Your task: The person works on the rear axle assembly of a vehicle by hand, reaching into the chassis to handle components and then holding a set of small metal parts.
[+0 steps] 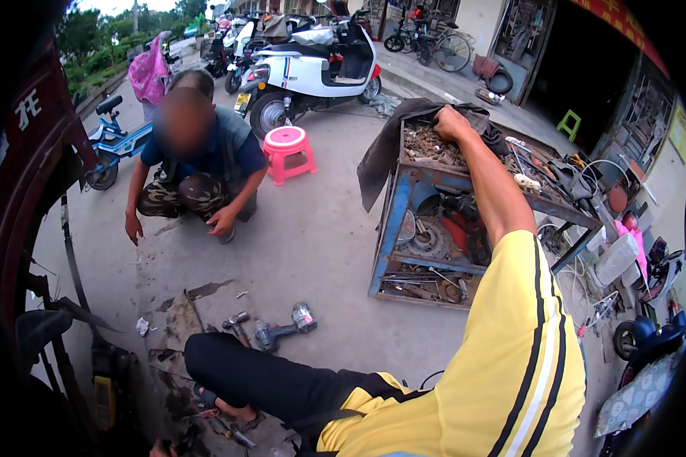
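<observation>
My right hand (451,122) reaches up to the back corner of a blue metal cart (394,228), its fingers curled at a tray of small rusty metal parts (427,148) beside a dark cloth (377,167); what they grip is unclear. My left hand (162,448) barely shows at the lower edge, near the dark red vehicle (19,190) on the left, its fingers mostly hidden. A cordless impact driver (278,335) and a hammer-like tool (238,327) lie on the concrete by my knee. More tools (533,179) fill the cart.
A co-worker (206,167) squats opposite me, hands low. Behind are a pink stool (288,148), a blue bike (114,137) and a white scooter (312,72). Along the right stand a doorway (568,68), a green stool (570,122), clutter and a dark blue scooter (648,335).
</observation>
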Demonstrator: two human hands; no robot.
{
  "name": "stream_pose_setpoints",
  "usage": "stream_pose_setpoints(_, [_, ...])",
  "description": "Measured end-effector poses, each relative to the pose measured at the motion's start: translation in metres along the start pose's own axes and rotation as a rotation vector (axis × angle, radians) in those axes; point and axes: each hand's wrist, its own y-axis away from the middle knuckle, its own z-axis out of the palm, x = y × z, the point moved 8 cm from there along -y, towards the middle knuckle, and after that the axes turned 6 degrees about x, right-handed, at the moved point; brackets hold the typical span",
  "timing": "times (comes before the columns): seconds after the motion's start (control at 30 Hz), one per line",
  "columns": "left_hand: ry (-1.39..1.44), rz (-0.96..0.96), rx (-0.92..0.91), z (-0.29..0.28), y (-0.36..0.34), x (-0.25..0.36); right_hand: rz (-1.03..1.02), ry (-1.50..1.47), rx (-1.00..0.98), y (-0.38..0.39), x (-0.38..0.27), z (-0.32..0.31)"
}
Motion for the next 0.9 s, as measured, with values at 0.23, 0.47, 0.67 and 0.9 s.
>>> stream_pose_setpoints(0.23, [0.005,0.024,0.002,0.007,-0.004,-0.003,0.110,0.015,0.022,-0.009,-0.005,0.010])
stream_pose_setpoints(0.47, [0.017,0.081,0.042,0.011,-0.010,0.002,-0.045,-0.174,0.035,-0.010,-0.005,0.015])
stream_pose_setpoints(0.67, [0.017,0.064,0.031,0.013,-0.009,-0.004,0.013,-0.125,-0.015,-0.009,-0.002,0.012])
stream_pose_setpoints(0.9, [0.011,0.022,0.008,0.011,-0.002,-0.007,-0.035,-0.052,0.195,-0.025,0.003,0.020])
